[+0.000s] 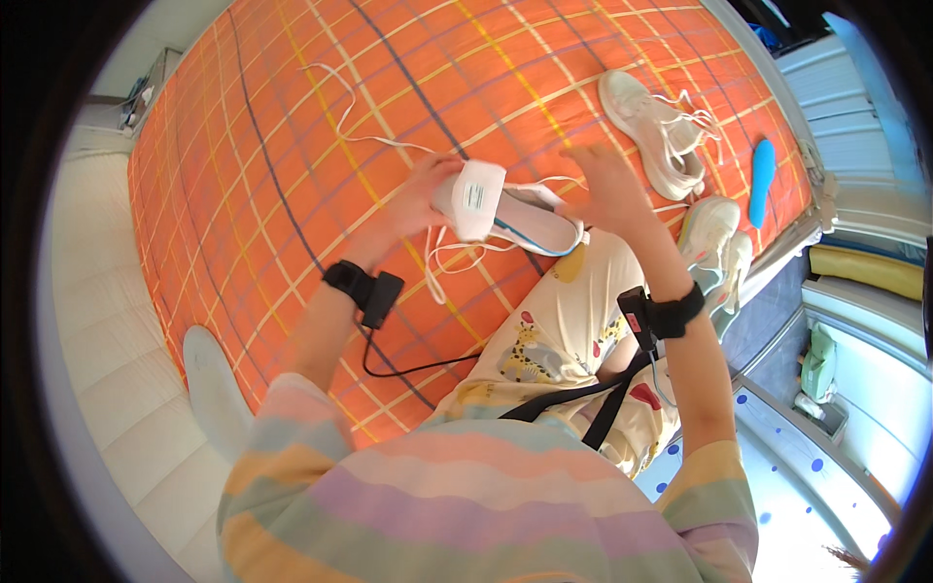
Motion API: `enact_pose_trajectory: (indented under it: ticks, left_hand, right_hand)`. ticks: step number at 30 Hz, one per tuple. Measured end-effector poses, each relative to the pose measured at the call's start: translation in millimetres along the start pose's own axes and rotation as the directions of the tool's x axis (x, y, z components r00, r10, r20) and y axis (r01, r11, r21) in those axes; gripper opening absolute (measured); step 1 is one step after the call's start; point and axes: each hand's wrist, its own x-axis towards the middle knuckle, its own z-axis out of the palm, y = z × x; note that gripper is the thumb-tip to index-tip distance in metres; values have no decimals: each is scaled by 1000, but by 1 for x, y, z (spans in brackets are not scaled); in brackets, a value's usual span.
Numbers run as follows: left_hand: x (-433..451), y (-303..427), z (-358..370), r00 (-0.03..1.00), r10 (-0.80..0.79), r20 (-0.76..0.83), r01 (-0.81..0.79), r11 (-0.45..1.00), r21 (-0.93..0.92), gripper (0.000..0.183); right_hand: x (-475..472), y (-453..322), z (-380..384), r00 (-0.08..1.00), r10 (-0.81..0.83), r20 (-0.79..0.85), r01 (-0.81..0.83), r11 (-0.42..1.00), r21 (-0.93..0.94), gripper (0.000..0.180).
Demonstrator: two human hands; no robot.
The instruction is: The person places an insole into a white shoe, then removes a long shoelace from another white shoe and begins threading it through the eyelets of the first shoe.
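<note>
A white lace-up shoe [536, 218] lies before me on the bed, its opening facing up. Its tongue [477, 197] is folded forward, showing a label with writing. A pale insole with a blue edge shows inside. My left hand [423, 197] grips the shoe's front beside the tongue; some fingers are partly hidden behind it. My right hand [609, 189] hovers by the heel with fingers apart, holding nothing; whether its thumb touches the collar I cannot tell. One long white lace [346, 120] trails away across the cover, while looped lace [437, 270] hangs on the near side.
An orange plaid bedcover [306, 182] lies under everything. At right are another white shoe [649, 131], a blue insole [762, 182] and a pair of light sneakers [711, 240] by the bed's edge. A grey insole-shaped piece [215, 386] lies at left. A black cable [408, 370] runs from my left wrist device.
</note>
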Motion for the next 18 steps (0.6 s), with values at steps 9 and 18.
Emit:
enact_pose_trajectory:
  ticks: [9,18]
  left_hand:
    - [136,51,-21,923,270,274,-379,758,530,82]
    - [9,65,59,900,-227,-372,159,966,-206,25]
  right_hand:
    - [-33,-25,76,836,537,112,-490,640,592,87]
    - [-52,-39,97,749,549,-371,-326,793,516,35]
